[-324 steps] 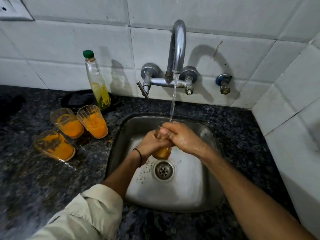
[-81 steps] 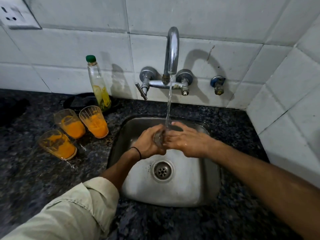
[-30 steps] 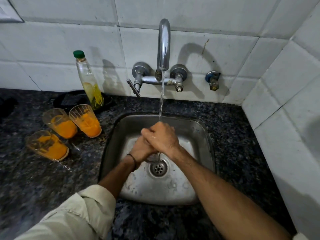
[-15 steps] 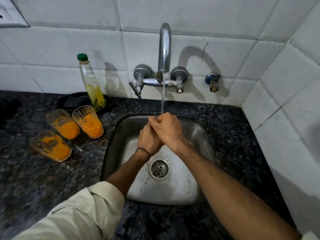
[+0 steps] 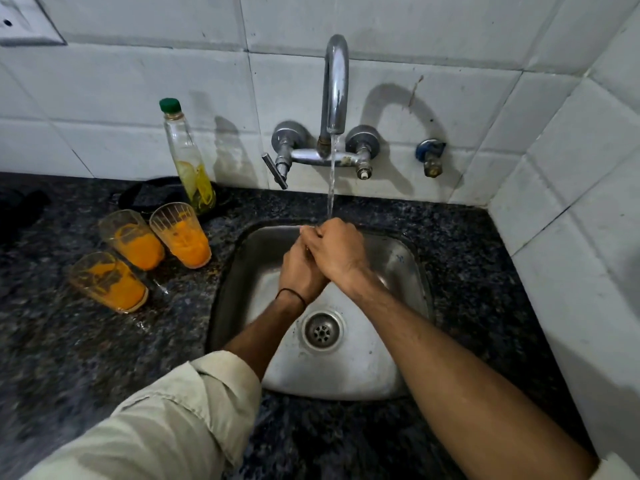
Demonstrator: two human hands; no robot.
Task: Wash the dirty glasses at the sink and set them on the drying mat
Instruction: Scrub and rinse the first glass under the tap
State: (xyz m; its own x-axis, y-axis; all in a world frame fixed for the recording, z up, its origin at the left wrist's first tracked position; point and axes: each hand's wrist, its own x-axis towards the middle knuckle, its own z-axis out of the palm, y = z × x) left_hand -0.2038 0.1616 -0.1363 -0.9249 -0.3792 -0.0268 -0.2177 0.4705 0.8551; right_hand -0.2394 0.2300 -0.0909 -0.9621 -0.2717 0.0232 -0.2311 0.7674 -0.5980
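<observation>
- Orange pulp coats three clear glasses standing on the counter [image 5: 86, 358] left of the sink [image 5: 398, 358]: left glass [image 5: 133, 239], right glass [image 5: 181, 235] just beside it, and front glass [image 5: 107, 282] nearer the viewer.
- All three stand upright on their bases with the long axis vertical and the mouths up. The wide lens makes the rims lean up and to the left.
- The left hand [image 5: 299, 271] and right hand [image 5: 337, 251] are pressed together over the sink, under the water [image 5: 330, 188] falling from the tap [image 5: 334, 81].
- The right hand lies over the left with its fingers curled together. The left fingers are covered. What the hands clamp is hidden, so I cannot tell.
- A black band [image 5: 291, 294] circles the left wrist, and a pale sleeve [image 5: 156, 420] is rolled up that forearm.
- The counter is dark speckled stone. The sink is steel, with its drain [image 5: 322, 329] below the hands.
- A green-capped bottle [image 5: 188, 161] stands behind the glasses, in front of a black object [image 5: 149, 199].
- White tiles [image 5: 121, 81] cover the back and right walls. They carry a socket [image 5: 24, 26] at the top left and a small valve [image 5: 429, 157] right of the tap.
</observation>
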